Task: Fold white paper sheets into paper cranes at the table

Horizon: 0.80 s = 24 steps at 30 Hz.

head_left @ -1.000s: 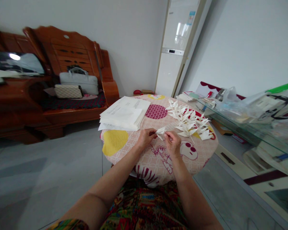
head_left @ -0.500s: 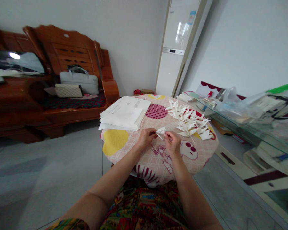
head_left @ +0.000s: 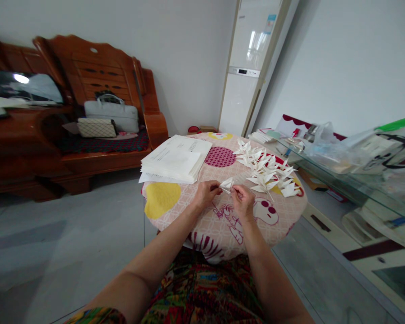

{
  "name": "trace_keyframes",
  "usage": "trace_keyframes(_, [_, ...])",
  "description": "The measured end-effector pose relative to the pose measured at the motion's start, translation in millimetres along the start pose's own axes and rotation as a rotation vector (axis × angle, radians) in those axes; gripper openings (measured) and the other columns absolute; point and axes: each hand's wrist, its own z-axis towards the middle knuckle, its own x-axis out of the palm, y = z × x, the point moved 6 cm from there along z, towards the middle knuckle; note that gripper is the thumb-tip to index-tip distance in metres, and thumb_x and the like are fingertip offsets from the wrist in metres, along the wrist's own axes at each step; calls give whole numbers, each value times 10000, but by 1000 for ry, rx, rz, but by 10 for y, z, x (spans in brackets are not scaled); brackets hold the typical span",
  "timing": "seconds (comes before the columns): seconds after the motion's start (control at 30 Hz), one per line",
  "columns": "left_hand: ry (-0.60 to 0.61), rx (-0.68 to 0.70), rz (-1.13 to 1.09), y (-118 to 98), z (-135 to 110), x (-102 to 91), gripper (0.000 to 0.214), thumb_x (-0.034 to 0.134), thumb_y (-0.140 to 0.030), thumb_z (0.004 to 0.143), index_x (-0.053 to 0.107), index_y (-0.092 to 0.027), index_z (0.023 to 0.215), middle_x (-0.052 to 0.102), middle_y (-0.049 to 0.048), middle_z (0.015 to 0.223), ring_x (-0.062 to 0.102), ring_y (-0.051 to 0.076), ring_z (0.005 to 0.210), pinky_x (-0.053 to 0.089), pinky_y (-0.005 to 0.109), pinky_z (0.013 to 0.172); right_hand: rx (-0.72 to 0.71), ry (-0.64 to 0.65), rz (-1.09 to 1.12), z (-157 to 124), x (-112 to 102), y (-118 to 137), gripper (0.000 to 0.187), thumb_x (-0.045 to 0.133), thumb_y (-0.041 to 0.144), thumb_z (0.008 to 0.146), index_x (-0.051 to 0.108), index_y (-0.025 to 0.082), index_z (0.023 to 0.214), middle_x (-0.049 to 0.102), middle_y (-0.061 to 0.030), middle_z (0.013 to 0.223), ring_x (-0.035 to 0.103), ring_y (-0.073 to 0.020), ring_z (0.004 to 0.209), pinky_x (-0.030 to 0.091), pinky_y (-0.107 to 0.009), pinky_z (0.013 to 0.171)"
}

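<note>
A small folded white paper piece point(head_left: 227, 184) is held between both hands over the round table point(head_left: 175, 204) with its patterned cloth. My left hand point(head_left: 206, 193) pinches its left end with closed fingers. My right hand point(head_left: 243, 200) pinches its right end, fingers closed too. A pile of several finished white folded paper shapes point(head_left: 266, 171) lies on the cloth just beyond my right hand. A stack of white paper sheets point(head_left: 175, 159) rests at the table's far left, beyond my left hand.
A carved wooden bench point(head_left: 97, 112) with a grey bag point(head_left: 111, 114) stands at the left. A tall white air-conditioner unit point(head_left: 248, 67) fills the corner. A glass-topped cabinet point(head_left: 354, 180) with plastic bags and clutter runs along the right. Grey floor surrounds the table.
The folded paper piece has shifted slightly between my fingertips; both hands stay in the same place over the table.
</note>
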Motion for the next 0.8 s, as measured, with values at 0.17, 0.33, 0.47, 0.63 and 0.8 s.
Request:
trace_keyframes(0.17, [3,1,-3,-4,10,7,71,623,-145,724,677,-139,678,626,-16,611,545,102,576,394,204,574,11,-6,-4,-4,8,-18,186,556,293,888,698,194,819,665,-38,725,600,-181,667,470,-292,640])
trace_keyframes(0.33, [11,-13,-44,-10,2,17,65,639,-169,727,695,-136,726,646,-3,641,569,113,595,414,212,584,28,-9,-3,-5,7,-39,195,559,310,883,696,193,806,665,-40,718,600,-181,656,475,-293,634])
trace_keyframes(0.47, [11,-19,-83,-37,-13,12,74,648,-173,726,705,-129,742,654,5,650,579,113,595,424,213,591,33,-12,-9,4,-4,-17,201,573,330,878,691,197,784,664,-37,704,597,-178,643,474,-290,622])
trace_keyframes(0.63, [-4,-15,-113,-69,-12,-6,93,665,-188,731,722,-128,775,676,16,678,598,120,610,448,217,605,155,10,71,-7,19,-70,223,597,391,862,703,197,830,706,-54,759,641,-198,692,514,-304,638])
trace_keyframes(0.8, [-1,14,-109,-92,-15,-5,115,673,-196,747,742,-128,809,697,28,704,618,125,628,467,221,623,423,81,305,-52,144,-253,326,718,496,749,692,182,834,719,-55,746,665,-202,637,544,-308,575])
